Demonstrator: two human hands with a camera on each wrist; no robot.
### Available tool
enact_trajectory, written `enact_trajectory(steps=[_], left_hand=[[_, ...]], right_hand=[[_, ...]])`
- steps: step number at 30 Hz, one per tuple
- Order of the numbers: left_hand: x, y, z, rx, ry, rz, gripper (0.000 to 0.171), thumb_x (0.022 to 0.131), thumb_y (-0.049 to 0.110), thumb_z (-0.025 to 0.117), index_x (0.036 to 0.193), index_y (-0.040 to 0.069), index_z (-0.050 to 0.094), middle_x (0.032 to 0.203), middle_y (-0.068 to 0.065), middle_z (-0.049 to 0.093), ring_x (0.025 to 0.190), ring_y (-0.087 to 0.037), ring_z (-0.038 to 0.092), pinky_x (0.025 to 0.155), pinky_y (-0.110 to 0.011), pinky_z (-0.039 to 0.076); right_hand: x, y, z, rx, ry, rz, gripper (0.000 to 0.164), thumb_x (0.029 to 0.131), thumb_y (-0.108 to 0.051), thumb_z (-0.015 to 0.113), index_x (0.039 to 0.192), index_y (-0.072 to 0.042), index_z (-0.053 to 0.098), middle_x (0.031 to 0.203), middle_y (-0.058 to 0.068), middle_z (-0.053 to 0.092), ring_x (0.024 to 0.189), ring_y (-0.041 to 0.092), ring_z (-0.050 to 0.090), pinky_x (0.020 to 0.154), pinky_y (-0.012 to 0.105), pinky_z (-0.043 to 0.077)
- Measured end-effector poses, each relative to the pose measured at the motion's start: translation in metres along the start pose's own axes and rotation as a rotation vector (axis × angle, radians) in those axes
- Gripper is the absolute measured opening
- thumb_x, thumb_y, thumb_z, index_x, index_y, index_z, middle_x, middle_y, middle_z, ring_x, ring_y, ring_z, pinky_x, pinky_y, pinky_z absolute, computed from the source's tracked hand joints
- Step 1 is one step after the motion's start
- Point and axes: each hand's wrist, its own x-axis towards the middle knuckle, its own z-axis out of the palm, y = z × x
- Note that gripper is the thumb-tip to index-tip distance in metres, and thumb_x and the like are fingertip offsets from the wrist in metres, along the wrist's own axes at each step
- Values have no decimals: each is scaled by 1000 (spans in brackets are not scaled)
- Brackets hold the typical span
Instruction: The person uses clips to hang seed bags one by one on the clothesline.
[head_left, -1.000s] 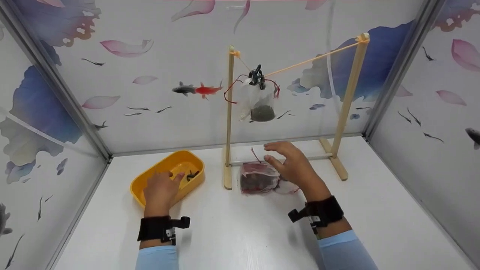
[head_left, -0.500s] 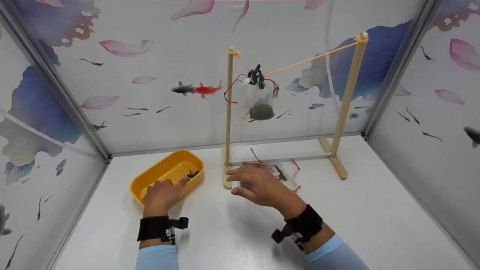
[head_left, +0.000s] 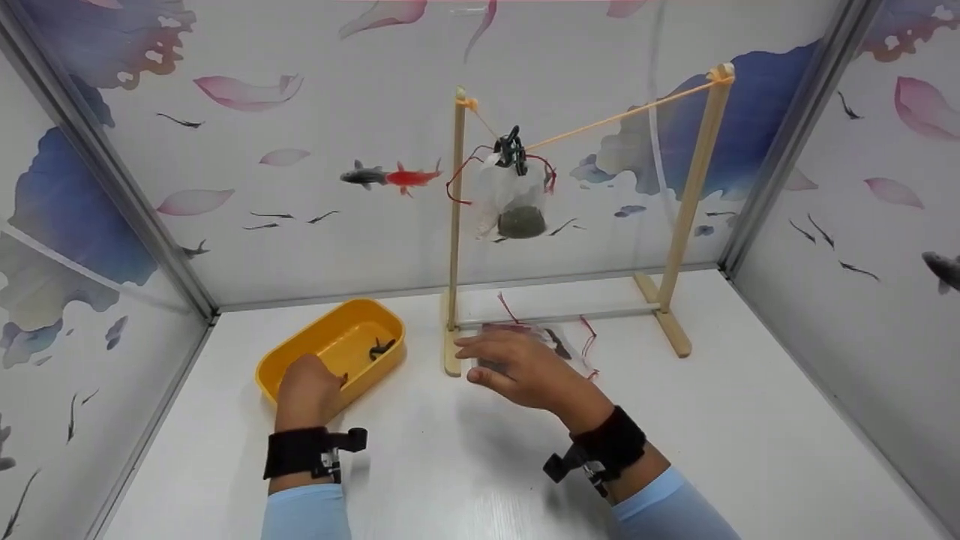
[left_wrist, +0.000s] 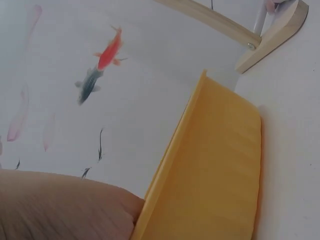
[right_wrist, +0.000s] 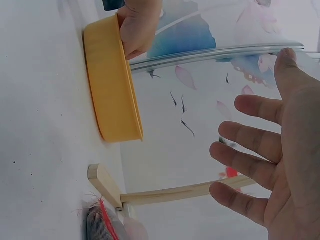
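Note:
My left hand [head_left: 307, 394] reaches down into a yellow plastic tub [head_left: 345, 341], its fingers hidden behind the near wall, so I cannot tell what they hold. Close by in the tub lies a small dark clip [head_left: 382, 348], and another dark bit shows beside the hand. My right hand [head_left: 517, 367] hovers palm down over a sheer drawstring bag [head_left: 574, 352] with red cords, covering much of it. In the right wrist view its fingers [right_wrist: 250, 137] are spread, holding nothing. Another sheer bag [head_left: 521, 221], with dark contents, hangs from an orange string by dark clips [head_left: 512, 150].
A wooden stand with a left post [head_left: 455, 225] and a taller-looking right post [head_left: 697, 187] carries the orange string [head_left: 622, 116]. Its feet and a pale crossbar [head_left: 562, 316] rest on the white table [head_left: 450, 465]. Printed panels enclose the back and sides.
My right hand has come left and nearer, over the bag on the table, and then stays there. My left hand has dipped deeper into the tub, its fingers dropping out of sight.

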Motion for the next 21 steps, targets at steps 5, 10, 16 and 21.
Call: enact_trajectory(steps=[5,10,16,21], left_hand=[[4,-4,-3,16,34,26,18,102,2,69,114,-12,67,99,-21,66,89,-34,61,86,-45,54],[6,-5,-3,57,11,58,10,101,-1,63,98,-6,71,89,-16,65,80,-30,60,75,-40,52],[7,-6,-3,77,-6,75,17,104,2,63,91,-2,74,85,-13,66,76,-29,59,70,-37,48],[5,-8,-2,57,12,100,19,108,6,65,96,-2,78,91,-14,72,80,-29,63,75,-41,55]], right_hand=[[0,2,-1,9,8,6,49,116,-48,60,148,-14,76,160,2,70,150,31,65,126,56,52],[-1,3,0,-10,5,7,48,116,-49,61,148,-16,76,161,0,70,150,30,66,125,56,52],[-1,3,0,-14,7,3,52,117,-52,58,149,-16,76,161,1,70,150,31,65,125,57,52],[-2,4,-1,0,16,2,51,117,-51,57,148,-14,75,160,4,71,150,34,65,125,59,52]])
